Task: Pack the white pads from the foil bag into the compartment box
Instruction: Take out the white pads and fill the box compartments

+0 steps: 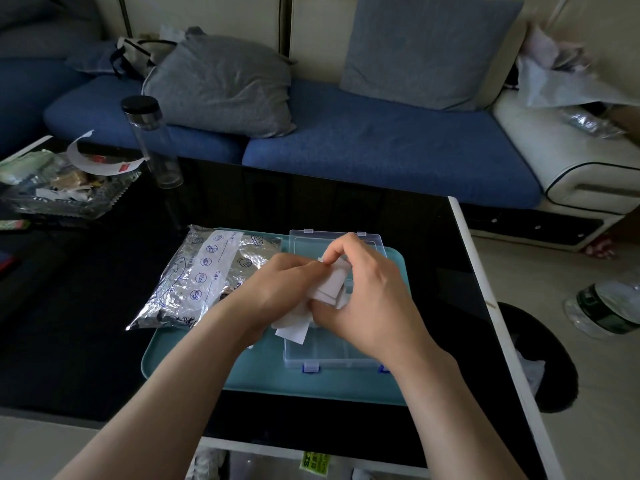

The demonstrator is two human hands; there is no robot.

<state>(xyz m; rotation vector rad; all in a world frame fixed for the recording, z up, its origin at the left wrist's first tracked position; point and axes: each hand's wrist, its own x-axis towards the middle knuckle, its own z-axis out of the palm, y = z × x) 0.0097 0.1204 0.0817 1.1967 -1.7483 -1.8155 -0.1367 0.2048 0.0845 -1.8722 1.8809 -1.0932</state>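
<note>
Both hands are closed on a small stack of thin white square pads [330, 284]; the left hand [277, 285] grips its lower part, and the right hand [367, 292] pinches its upper edge with fingertips and thumb; the stack hangs directly beneath them, over the clear plastic compartment box [332, 355] with blue latches. The pads look light, soft and floppy and likely to fan apart, so holding them flat by opposite edges seems wise. Just left of the left hand lies the crinkled silver foil bag [194, 285]; its white strip reads "Date:" beside round blue icons; the other print is too small to read.
</note>
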